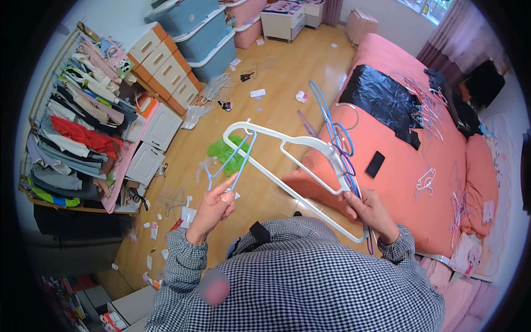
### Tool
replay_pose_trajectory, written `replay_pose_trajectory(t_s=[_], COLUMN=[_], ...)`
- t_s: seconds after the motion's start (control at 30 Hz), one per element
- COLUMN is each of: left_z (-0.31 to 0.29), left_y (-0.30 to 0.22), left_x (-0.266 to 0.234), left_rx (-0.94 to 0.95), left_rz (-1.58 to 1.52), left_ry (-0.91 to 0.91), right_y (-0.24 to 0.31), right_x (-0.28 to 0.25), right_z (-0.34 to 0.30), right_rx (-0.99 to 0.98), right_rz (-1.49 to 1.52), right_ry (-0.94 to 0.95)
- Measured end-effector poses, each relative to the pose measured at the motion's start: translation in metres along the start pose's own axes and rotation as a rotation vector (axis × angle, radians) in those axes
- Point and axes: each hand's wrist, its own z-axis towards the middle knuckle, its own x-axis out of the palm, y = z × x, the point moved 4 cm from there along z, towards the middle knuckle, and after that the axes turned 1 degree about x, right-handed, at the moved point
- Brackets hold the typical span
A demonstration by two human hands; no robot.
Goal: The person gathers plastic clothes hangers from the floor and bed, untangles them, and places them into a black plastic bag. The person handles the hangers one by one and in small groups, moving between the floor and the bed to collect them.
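My right hand (373, 211), at the right of my body, is closed round one end of a bundle of clothes hangers. In the bundle, a wide white plastic hanger (265, 130) reaches left across my front, and thin blue hangers (325, 113) and purple ones stand up beside it. My left hand (213, 209) grips a thin light-blue hanger (241, 165) near its lower end, index finger stretched along it. The top of that hanger meets the far end of the white one; whether they are hooked together I cannot tell.
On the right, a pink bed (409, 193) bears a phone (375, 164), a black plastic sheet (376, 94) and several loose hangers (428, 113). A green plastic bag (221, 149) and scattered papers lie on the wooden floor. A clothes rack (77, 127), drawers (166, 66) and blue bins (204, 44) line the left.
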Motion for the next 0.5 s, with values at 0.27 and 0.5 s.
replay_pose_trajectory(t_s=[0.27,0.5], left_z=[-0.003,-0.002], left_y=[0.012,0.080], left_x=[0.010,-0.035], left_rx=[-0.060,-0.151], left_rz=[0.115,-0.825], left_ry=[0.422,-0.212], right_y=[-0.019,-0.194], right_x=[-0.006,-0.076], right_z=[0.000,0.079], right_rx=[-0.015,0.381], right_rz=[-0.184,0.651], right_ry=[0.134,-0.497])
